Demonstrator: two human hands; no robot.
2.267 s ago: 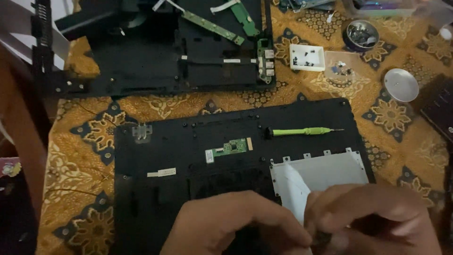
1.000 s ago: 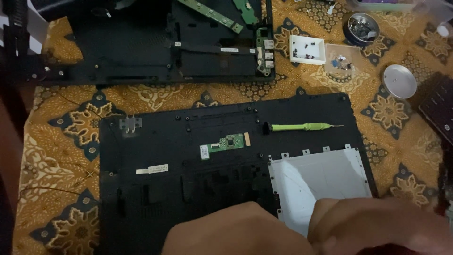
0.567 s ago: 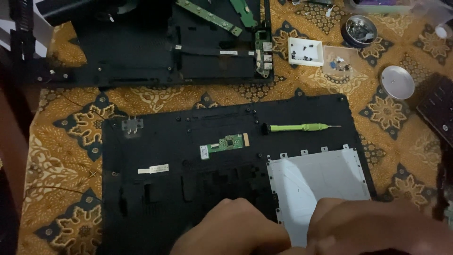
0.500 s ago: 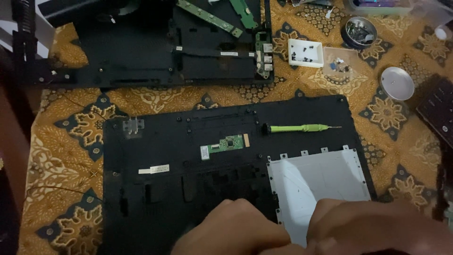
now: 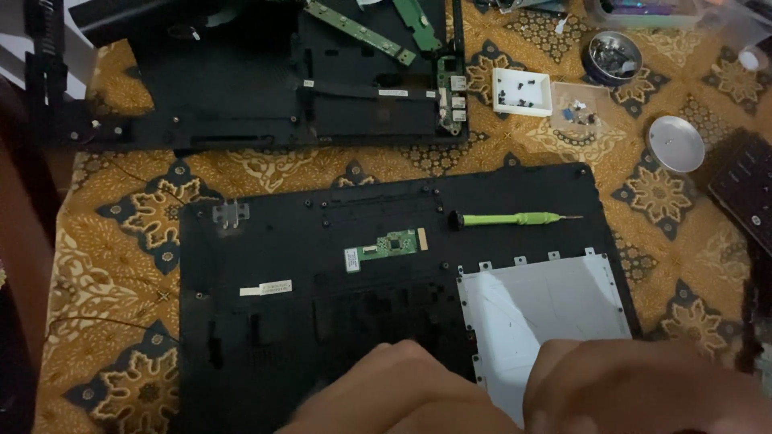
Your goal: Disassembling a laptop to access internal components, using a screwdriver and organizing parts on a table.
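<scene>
A black laptop case panel (image 5: 322,305) lies inner side up on the patterned cloth. A grey metal plate (image 5: 547,305) is set into its right part, and a small green circuit board (image 5: 386,245) sits near its middle. A green-handled screwdriver (image 5: 515,218) rests on the panel's far right. My left hand (image 5: 402,394) lies knuckles up on the panel's near edge, beside the plate's left corner. My right hand (image 5: 643,386) covers the plate's near edge. Both hands' fingertips are hidden, so I cannot tell what they hold.
A second black laptop chassis (image 5: 241,88) with green boards (image 5: 358,32) lies at the back. To the right are a white tray of screws (image 5: 521,90), a round tin of parts (image 5: 613,55), its lid (image 5: 675,143) and a dark device (image 5: 748,193) at the edge.
Both hands have sunk a little lower in view since the earliest frame and stay together at the panel's near edge. The view has shifted slightly. The screwdriver has not moved.
</scene>
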